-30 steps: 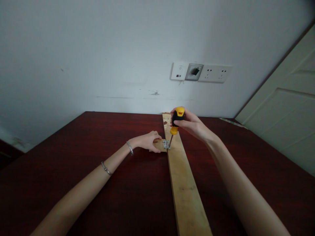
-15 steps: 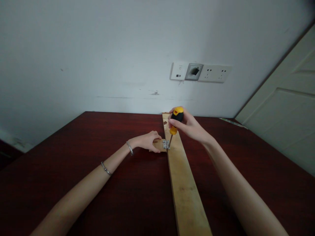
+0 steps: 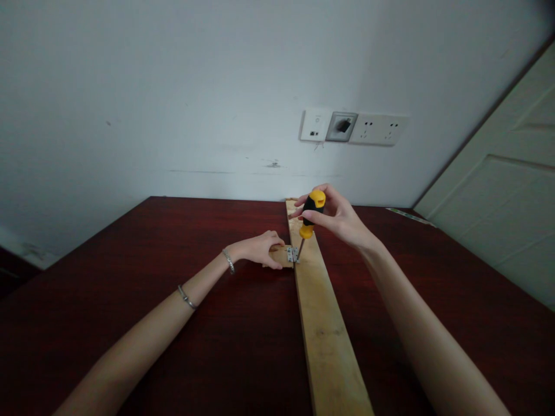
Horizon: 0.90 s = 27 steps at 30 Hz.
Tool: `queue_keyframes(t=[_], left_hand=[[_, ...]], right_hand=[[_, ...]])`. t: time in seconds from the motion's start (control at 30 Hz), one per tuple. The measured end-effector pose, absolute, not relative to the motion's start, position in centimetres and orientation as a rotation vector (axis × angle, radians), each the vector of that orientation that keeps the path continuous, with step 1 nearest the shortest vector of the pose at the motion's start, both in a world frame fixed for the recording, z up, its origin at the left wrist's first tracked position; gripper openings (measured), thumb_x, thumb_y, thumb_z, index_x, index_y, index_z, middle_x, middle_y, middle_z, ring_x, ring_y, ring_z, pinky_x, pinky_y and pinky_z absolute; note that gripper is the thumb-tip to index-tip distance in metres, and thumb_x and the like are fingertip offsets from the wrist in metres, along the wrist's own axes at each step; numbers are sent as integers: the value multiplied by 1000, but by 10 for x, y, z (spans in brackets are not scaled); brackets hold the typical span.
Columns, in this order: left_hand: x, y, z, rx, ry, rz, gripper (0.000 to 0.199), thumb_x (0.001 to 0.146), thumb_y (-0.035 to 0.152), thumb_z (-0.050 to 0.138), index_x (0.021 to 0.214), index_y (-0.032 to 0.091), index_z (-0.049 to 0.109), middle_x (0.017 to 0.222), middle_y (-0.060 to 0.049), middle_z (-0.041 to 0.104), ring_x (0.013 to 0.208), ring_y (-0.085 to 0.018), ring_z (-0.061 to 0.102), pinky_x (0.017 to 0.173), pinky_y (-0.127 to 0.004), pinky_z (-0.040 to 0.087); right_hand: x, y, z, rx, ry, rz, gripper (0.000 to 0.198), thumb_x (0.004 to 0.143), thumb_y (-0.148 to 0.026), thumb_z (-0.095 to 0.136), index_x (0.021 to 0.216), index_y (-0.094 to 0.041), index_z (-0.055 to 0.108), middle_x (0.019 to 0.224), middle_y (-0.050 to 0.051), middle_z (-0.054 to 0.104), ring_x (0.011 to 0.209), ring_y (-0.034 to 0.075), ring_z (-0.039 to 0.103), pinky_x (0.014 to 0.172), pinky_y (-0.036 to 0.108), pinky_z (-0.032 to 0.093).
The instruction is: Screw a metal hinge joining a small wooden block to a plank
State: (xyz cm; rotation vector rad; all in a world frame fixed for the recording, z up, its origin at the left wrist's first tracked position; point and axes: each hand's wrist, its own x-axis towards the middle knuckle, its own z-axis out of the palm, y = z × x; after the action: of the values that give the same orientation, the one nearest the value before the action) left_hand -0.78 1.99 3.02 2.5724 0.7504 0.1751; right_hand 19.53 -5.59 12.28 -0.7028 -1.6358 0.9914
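My right hand grips the black and yellow handle of a screwdriver, some fingers loosened from it. The screwdriver stands slightly tilted, its tip down at the right leaf of a metal hinge. That hinge spans the seam between a small wooden block and a long wooden board. Around the small block, thumb and fingers of my left hand are closed, holding it against the board's left edge. Whether a screw sits under the tip is too small to tell.
Both wooden pieces lie on a dark red-brown table. Behind it rises a white wall with a row of sockets and a black plug. A pale door stands at the right. A thin printed strip lies at the far right table edge.
My right hand's fingers have loosened and shifted round the screwdriver handle, which leans slightly more to the right. My left hand, the block and the board have stayed in place.
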Motion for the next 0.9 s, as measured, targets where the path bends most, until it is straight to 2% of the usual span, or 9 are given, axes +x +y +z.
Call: queue_keyframes(t=[0.13,0.23,0.37,0.57,0.67,0.77,0.9], left_hand=[[-8,20,31,2570,762,165,51,65,41,75,110,18,61,102,-6,51,96,-22,49,85,-33,42],[-9,20,30,2562,755,164,53,66,42,75,111,18,61,103,-6,51,96,-21,49,85,-33,42],[-8,20,30,2569,751,172,53,66,41,75,111,17,61,101,-6,51,94,-21,49,84,-34,42],[-7,17,34,2570,754,166,50,65,38,76,107,16,62,99,-6,51,93,-21,49,83,-33,43],[-7,17,34,2571,752,172,49,65,37,75,107,16,62,98,-6,51,92,-21,49,83,-32,42],[-7,17,34,2568,751,183,49,64,38,76,106,16,63,98,-5,50,91,-20,49,82,-31,42],[-8,17,34,2563,746,195,45,64,37,75,104,18,63,98,-4,51,91,-20,49,82,-31,42]], right_hand=[[194,-57,122,-689,-1693,1023,35,78,-32,69,99,-24,41,89,1,60,73,14,61,66,31,51],[195,-55,120,-710,-1734,1032,34,84,-36,61,112,-24,45,90,1,57,78,14,58,72,32,50],[201,-46,115,-654,-1665,1214,37,88,-39,51,122,-26,46,94,2,59,83,16,59,80,36,49],[205,-47,117,-676,-1652,1213,31,88,-37,55,116,-24,53,97,3,61,87,17,61,80,35,49],[204,-53,123,-700,-1682,1098,25,84,-35,62,104,-21,56,95,4,63,87,17,62,79,35,51],[200,-55,124,-661,-1661,996,26,78,-30,70,92,-21,50,93,3,64,85,16,64,79,34,51],[195,-52,120,-638,-1614,980,34,77,-28,72,91,-23,41,87,0,65,78,15,66,73,33,52]])
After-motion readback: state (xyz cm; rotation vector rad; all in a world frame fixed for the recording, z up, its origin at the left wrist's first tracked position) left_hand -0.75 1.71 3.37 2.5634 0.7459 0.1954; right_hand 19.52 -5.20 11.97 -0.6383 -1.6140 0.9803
